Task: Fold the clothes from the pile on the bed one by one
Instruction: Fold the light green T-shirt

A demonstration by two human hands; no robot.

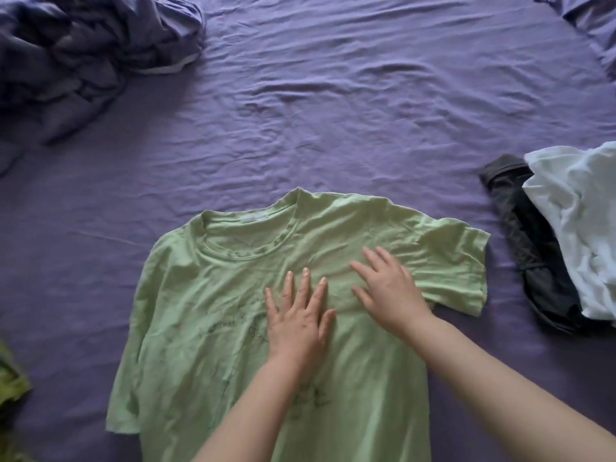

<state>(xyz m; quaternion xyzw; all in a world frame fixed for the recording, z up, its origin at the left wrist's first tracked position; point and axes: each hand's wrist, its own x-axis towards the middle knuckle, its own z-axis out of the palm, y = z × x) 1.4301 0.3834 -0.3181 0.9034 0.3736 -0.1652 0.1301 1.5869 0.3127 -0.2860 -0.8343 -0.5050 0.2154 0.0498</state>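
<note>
A light green T-shirt (200, 311) lies spread flat on the purple bed sheet (333, 111), collar away from me, with a faint dark print on its chest. My left hand (296, 318) presses flat on the chest, fingers straight and spread. My right hand (386, 288) lies flat beside it, nearer the right sleeve, fingers straight too. At the right edge sits the pile: a white garment (580, 228) on top of a dark grey garment (526, 248).
A rumpled grey-blue duvet (83, 58) is bunched at the far left. A purple pillow corner (590, 25) shows at the far right. A scrap of olive-green cloth (10, 385) lies at the left edge.
</note>
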